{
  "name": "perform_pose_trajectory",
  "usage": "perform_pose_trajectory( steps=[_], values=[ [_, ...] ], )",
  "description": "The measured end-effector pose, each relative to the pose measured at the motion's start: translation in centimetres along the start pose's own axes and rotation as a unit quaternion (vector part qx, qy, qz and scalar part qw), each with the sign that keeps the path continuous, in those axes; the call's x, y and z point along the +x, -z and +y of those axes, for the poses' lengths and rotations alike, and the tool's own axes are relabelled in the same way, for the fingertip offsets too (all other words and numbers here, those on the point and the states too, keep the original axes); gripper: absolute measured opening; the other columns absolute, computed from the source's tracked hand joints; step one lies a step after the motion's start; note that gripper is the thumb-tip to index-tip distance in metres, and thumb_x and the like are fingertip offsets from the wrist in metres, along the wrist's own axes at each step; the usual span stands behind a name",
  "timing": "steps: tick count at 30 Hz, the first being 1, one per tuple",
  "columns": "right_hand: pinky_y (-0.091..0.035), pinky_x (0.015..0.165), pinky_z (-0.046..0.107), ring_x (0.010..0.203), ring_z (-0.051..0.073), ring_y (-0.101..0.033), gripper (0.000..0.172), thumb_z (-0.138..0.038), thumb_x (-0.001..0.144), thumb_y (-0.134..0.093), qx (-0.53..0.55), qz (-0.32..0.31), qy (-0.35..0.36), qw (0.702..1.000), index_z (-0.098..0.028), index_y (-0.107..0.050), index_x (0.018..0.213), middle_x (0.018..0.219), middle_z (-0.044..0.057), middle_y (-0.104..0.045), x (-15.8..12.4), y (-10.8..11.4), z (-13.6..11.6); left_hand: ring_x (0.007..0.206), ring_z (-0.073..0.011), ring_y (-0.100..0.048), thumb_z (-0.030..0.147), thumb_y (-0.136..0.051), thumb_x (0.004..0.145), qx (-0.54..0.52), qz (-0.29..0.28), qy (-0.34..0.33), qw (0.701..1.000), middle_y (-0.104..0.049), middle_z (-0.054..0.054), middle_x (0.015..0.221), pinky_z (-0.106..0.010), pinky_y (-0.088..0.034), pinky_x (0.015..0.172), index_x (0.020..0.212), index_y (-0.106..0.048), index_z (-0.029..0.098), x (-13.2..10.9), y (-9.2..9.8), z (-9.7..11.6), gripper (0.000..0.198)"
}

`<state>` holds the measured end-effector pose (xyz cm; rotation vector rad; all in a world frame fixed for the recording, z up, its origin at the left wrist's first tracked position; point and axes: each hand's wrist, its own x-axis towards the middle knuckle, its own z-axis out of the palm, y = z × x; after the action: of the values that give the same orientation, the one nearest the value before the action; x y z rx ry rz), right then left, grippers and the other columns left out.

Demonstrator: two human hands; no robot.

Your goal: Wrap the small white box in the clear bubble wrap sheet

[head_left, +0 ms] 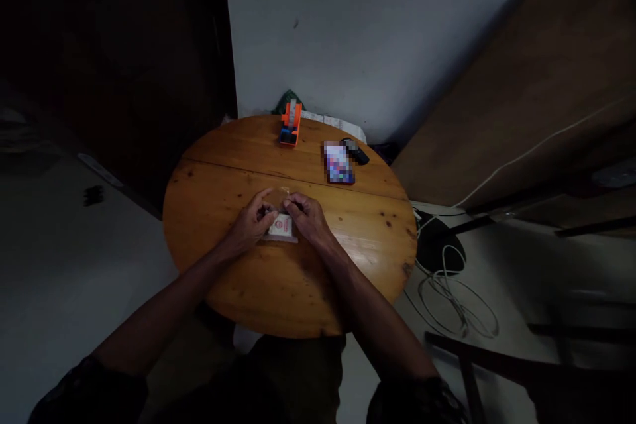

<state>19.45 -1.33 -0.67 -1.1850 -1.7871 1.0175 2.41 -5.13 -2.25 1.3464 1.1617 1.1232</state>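
Note:
A small white packet with red print (281,226) lies in a clear plastic sleeve on the round wooden table (238,179). My left hand (251,224) pinches the packet's left top edge with curled fingers. My right hand (309,217) grips its right top edge, fingers closed over it. Both hands meet at the middle of the table, and the fingers hide part of the packet.
An orange and blue tape dispenser (290,125) stands at the table's far edge. A phone (338,163) and a dark object (356,151) lie at the far right. White cables (450,298) coil on the floor to the right. A wall stands behind.

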Motion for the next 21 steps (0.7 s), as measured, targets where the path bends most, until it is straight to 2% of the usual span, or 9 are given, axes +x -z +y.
perform_pose_trajectory(
  steps=[4,9,14,21],
  values=[
    [-0.04,0.067,0.026,0.073,0.016,-0.056,0.018,-0.029,0.088,-0.052,-0.064,0.006,0.014,0.998,-0.019,-0.067,0.082,0.076,0.001,-0.064,-0.9,0.1,-1.2,0.072,-0.0103,-0.055,0.036,-0.063,0.083,0.012,0.009,-0.002,1.0,-0.06,-0.001,0.094,-0.022,-0.043,0.064,0.146,-0.045,0.017,0.1,-0.1,0.0,0.068],
    [-0.041,0.068,0.028,0.071,0.017,-0.06,0.018,-0.021,0.09,-0.053,-0.135,-0.012,0.045,0.99,-0.022,-0.071,0.09,0.08,0.002,-0.071,-2.3,0.3,-2.9,0.08,-0.0129,-0.059,0.037,-0.057,0.087,0.06,0.018,-0.033,0.997,-0.063,-0.001,0.093,-0.024,-0.045,0.071,0.144,-0.047,0.015,0.2,-0.3,-0.1,0.062],
    [-0.043,0.074,0.029,0.083,0.02,-0.064,0.024,-0.013,0.09,-0.051,-0.21,-0.022,0.091,0.973,-0.022,-0.073,0.096,0.092,0.006,-0.074,-2.9,0.5,-3.5,0.081,-0.0158,-0.06,0.035,-0.048,0.093,0.145,0.042,-0.063,0.986,-0.065,-0.003,0.09,-0.028,-0.048,0.08,0.14,-0.052,0.012,0.0,-0.5,0.3,0.053],
    [-0.043,0.074,0.028,0.082,0.019,-0.063,0.028,-0.008,0.089,-0.052,-0.253,-0.115,0.16,0.947,-0.022,-0.075,0.097,0.096,0.006,-0.073,-3.0,2.3,-4.0,0.095,-0.0197,-0.063,0.034,-0.042,0.097,0.191,0.052,-0.066,0.978,-0.069,-0.008,0.104,-0.032,-0.049,0.09,0.139,-0.054,0.012,-0.3,-0.6,0.8,0.048]
  ],
)
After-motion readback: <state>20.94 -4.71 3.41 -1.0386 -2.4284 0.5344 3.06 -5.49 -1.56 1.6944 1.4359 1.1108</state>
